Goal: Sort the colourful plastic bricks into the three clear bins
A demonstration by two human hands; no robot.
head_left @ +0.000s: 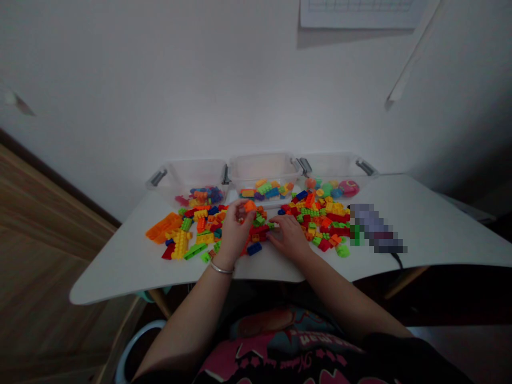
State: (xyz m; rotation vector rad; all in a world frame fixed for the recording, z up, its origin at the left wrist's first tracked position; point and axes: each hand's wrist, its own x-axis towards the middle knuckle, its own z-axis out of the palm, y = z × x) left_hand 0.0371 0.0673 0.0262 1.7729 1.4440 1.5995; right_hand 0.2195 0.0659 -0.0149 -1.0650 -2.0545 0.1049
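My left hand [235, 229], with a bangle on its wrist, is raised a little above the toy bricks at the middle of the table. Its thumb and fingers pinch an orange toy brick [250, 206]. To its right, my right hand [291, 236] hovers low by the pile, thumb and forefinger apart with no brick seen between them. Nearest to it are a red brick [260, 229] and a light green brick [259, 220]. A dark blue brick [254, 249] lies in front, between the two hands.
Three clear bins stand along the wall: a left bin [196, 173], a middle bin [264, 166] and a right bin [336, 168], each holding colourful pieces. Loose bricks spread across the white table [424, 224]. An orange tray-like piece [163, 228] lies left; a pixelated object [378, 226] lies right.
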